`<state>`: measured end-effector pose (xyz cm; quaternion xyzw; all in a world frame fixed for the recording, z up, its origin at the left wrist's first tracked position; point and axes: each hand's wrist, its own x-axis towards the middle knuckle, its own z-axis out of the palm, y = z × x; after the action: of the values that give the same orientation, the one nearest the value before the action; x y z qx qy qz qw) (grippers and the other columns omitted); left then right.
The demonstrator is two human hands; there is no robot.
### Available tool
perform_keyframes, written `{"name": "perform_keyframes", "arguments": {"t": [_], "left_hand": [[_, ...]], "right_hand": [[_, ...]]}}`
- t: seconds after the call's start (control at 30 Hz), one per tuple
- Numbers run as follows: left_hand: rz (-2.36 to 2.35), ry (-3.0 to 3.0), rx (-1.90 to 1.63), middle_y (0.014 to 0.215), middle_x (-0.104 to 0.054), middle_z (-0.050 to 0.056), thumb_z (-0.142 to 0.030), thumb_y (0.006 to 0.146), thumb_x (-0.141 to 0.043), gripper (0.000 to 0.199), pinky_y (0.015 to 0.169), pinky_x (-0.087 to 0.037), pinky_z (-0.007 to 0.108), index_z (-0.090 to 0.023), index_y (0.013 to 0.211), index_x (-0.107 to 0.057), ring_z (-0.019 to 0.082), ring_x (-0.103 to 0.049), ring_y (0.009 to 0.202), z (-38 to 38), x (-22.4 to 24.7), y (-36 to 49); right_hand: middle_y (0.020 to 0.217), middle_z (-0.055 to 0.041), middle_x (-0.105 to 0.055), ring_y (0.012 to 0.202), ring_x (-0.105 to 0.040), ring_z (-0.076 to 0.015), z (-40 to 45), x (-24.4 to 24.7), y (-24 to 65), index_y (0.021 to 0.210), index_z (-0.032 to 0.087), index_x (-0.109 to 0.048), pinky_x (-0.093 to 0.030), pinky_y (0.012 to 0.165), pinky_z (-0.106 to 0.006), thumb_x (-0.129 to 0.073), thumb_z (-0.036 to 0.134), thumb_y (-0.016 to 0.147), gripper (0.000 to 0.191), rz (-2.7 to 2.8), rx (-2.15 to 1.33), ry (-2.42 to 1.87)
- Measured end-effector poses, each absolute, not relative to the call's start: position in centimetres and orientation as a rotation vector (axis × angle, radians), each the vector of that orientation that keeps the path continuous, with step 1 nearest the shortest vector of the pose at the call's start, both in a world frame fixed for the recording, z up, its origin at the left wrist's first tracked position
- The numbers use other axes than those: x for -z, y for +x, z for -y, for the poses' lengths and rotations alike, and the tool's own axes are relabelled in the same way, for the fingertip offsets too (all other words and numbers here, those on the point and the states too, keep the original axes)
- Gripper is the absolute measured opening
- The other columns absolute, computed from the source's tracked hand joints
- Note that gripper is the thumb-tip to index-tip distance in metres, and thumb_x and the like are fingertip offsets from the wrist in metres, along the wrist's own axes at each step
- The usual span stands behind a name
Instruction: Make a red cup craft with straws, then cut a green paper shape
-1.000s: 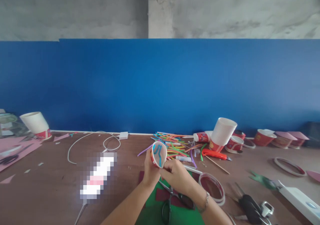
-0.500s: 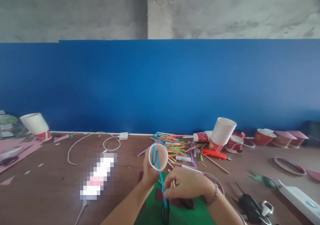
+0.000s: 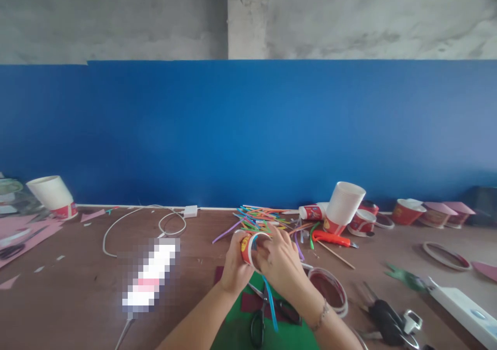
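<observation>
My left hand (image 3: 236, 268) is wrapped round a red and white paper cup (image 3: 245, 250), tilted with its mouth to the right. The fingers of my right hand (image 3: 282, 263) are bent in at the cup's mouth and rim, where they close on a blue pipe cleaner (image 3: 271, 302). One part of the pipe cleaner shows inside the cup, and its long end hangs below my right hand. Fingertips inside the cup are partly hidden. Beneath my hands, black-handled scissors (image 3: 257, 328) lie on a green sheet (image 3: 235, 334) with dark red pieces (image 3: 251, 303).
Coloured pipe cleaners (image 3: 267, 216) lie piled behind my hands. An orange utility knife (image 3: 332, 238), a tall white cup (image 3: 345, 207) and a cut ring (image 3: 330, 288) are to the right. Farther right are pliers (image 3: 407, 277) and a black-handled tool (image 3: 390, 316). A cable (image 3: 104, 238) lies left.
The cup has tipped from facing me to facing right. My right hand has moved up from the pipe cleaner's lower end to the cup's mouth, uncovering the scissors.
</observation>
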<state>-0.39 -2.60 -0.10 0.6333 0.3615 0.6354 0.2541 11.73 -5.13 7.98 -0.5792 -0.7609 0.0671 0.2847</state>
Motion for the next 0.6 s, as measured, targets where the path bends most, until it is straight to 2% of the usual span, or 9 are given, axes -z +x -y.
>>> {"name": "perform_keyframes", "arguments": {"t": [0.1, 0.3, 0.37, 0.5, 0.6], "left_hand": [[-0.959, 1.859, -1.727, 0.104, -0.056, 0.007, -0.013, 0.072, -0.061, 0.038, 0.087, -0.043, 0.036, -0.020, 0.106, -0.045, 0.020, -0.056, 0.095, 2.7, -0.1, -0.5], [-0.989, 1.667, -1.620, 0.097, -0.059, 0.005, -0.011, 0.065, -0.065, 0.045, 0.078, -0.047, 0.032, -0.019, 0.105, -0.047, 0.019, -0.059, 0.085, 2.4, 0.2, -0.2], [-0.999, 1.588, -1.577, 0.096, -0.061, 0.004, -0.011, 0.064, -0.066, 0.048, 0.075, -0.048, 0.031, -0.019, 0.107, -0.047, 0.018, -0.060, 0.083, 2.3, 0.4, -0.2], [-0.981, 1.536, -1.555, 0.098, -0.062, 0.005, -0.014, 0.062, -0.069, 0.053, 0.074, -0.049, 0.031, -0.019, 0.109, -0.046, 0.019, -0.061, 0.085, 2.3, 0.6, -0.4], [-0.979, 1.526, -1.561, 0.099, -0.062, 0.006, -0.016, 0.063, -0.071, 0.052, 0.075, -0.049, 0.032, -0.019, 0.109, -0.046, 0.020, -0.061, 0.085, 2.5, 0.5, -0.5]], "right_hand": [[0.126, -0.0116, -0.049, 0.116, -0.039, -0.0353, 4.9, -7.3, 11.3, 0.075, 0.020, -0.067, -0.036, 0.086, -0.050, -0.057, 0.023, 0.072, 0.011, 1.975, -0.272, -1.585], [0.119, -0.0083, -0.052, 0.109, -0.048, -0.0249, 3.9, -7.1, 11.3, 0.068, 0.019, -0.063, -0.042, 0.085, -0.035, -0.052, 0.011, 0.067, 0.013, 1.760, -0.514, -1.330], [0.117, -0.0070, -0.051, 0.107, -0.049, -0.0229, 3.8, -7.3, 11.6, 0.070, 0.019, -0.064, -0.043, 0.085, -0.033, -0.052, 0.012, 0.070, 0.015, 1.760, -0.537, -1.261], [0.100, -0.0079, -0.054, 0.101, -0.050, -0.0229, 4.0, -7.7, 12.3, 0.086, 0.021, -0.069, -0.040, 0.088, -0.036, -0.055, 0.021, 0.078, 0.016, 1.869, -0.434, -1.223], [0.097, -0.0075, -0.055, 0.098, -0.051, -0.0215, 4.0, -8.0, 12.7, 0.090, 0.022, -0.069, -0.042, 0.087, -0.035, -0.051, 0.024, 0.083, 0.019, 1.929, -0.437, -1.181]]}}
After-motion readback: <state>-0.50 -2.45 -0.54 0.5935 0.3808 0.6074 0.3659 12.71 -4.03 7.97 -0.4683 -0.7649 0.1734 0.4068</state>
